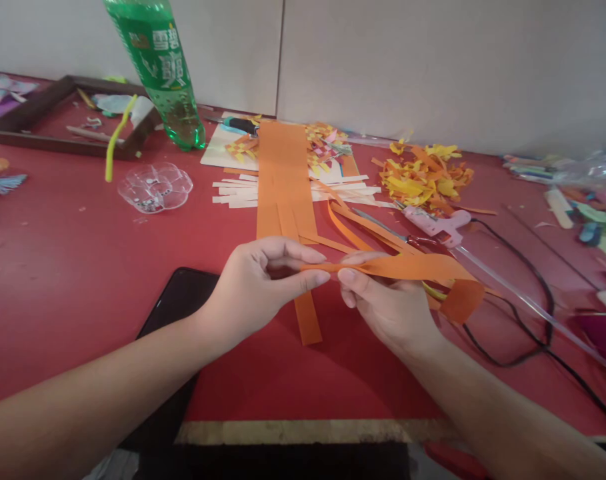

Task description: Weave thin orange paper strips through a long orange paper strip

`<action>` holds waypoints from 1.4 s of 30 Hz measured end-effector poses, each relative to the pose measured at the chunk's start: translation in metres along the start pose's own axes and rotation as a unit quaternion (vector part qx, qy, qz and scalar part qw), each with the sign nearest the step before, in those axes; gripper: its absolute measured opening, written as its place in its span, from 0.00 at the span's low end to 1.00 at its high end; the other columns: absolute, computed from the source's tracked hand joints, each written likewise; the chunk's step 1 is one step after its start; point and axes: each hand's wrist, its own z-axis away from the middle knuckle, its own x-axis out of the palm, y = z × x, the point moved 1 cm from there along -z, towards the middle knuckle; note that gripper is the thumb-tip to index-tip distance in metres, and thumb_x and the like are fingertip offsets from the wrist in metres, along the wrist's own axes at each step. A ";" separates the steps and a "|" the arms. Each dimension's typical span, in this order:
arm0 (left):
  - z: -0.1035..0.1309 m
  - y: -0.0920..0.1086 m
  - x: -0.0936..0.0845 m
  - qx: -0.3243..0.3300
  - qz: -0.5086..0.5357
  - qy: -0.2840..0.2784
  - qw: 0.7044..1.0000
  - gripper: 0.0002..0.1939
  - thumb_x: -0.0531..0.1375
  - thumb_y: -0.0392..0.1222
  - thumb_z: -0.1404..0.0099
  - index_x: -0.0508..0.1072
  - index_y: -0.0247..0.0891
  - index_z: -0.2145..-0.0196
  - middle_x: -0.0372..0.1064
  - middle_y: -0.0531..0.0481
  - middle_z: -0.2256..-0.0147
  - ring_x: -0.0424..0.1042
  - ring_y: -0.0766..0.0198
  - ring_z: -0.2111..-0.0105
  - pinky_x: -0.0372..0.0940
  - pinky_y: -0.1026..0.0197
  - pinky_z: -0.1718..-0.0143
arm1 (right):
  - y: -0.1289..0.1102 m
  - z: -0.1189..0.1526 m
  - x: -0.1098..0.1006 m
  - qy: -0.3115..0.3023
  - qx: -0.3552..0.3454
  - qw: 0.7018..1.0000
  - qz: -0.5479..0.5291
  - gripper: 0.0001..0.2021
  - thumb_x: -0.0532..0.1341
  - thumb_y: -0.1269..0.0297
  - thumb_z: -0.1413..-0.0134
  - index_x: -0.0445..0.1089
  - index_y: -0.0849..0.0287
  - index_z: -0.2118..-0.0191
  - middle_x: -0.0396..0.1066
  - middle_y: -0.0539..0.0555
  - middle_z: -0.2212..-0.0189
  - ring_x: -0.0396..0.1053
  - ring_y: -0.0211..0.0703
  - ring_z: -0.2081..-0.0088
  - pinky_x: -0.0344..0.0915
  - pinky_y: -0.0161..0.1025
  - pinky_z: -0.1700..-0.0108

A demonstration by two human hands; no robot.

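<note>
Left hand (267,273) and right hand (390,303) close together, both pinching a long, flat orange paper strip (417,266) above red counter (103,287); broad orange paper sheet (283,160) beyond.

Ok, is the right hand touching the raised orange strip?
Touching: the head view shows the right hand pinching the raised orange strip under its thumb.

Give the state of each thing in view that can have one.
Left hand: pinching the orange strip
Right hand: pinching the same strip
Orange strip: right end curled down
Green bottle: standing, top out of frame
Clear dish: holding small bits
Phone: flat, dark
Pink glue gun: lying down, clear stick projecting behind
Yellow-orange scraps: heaped
</note>
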 end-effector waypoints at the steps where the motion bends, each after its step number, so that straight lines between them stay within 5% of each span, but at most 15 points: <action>1: 0.000 0.000 0.000 -0.004 0.000 0.002 1.000 0.09 0.70 0.42 0.44 0.78 0.38 0.65 0.82 0.50 0.66 0.81 0.59 0.64 0.77 0.60 0.59 | 0.000 0.000 0.000 -0.001 0.000 1.000 0.001 0.04 0.69 0.62 0.47 0.76 0.53 0.66 0.68 0.45 0.81 0.66 0.36 0.80 0.65 0.35 0.79; 23: 0.002 0.004 0.001 0.007 -0.003 0.009 1.000 0.08 0.71 0.43 0.44 0.79 0.37 0.70 0.81 0.51 0.68 0.81 0.61 0.65 0.76 0.65 0.63 | -0.006 -0.002 0.007 0.021 0.022 0.998 -0.059 0.03 0.71 0.64 0.50 0.78 0.54 0.71 0.71 0.46 0.81 0.68 0.34 0.81 0.67 0.33 0.82; 42: 0.003 -0.002 0.002 0.123 -0.191 -0.021 0.974 0.10 0.64 0.33 0.40 0.73 0.40 0.61 0.78 0.55 0.65 0.77 0.69 0.64 0.70 0.72 0.63 | 0.004 0.003 0.004 -0.032 0.077 0.995 -0.049 0.02 0.71 0.67 0.50 0.79 0.53 0.70 0.74 0.48 0.75 0.70 0.34 0.78 0.67 0.32 0.78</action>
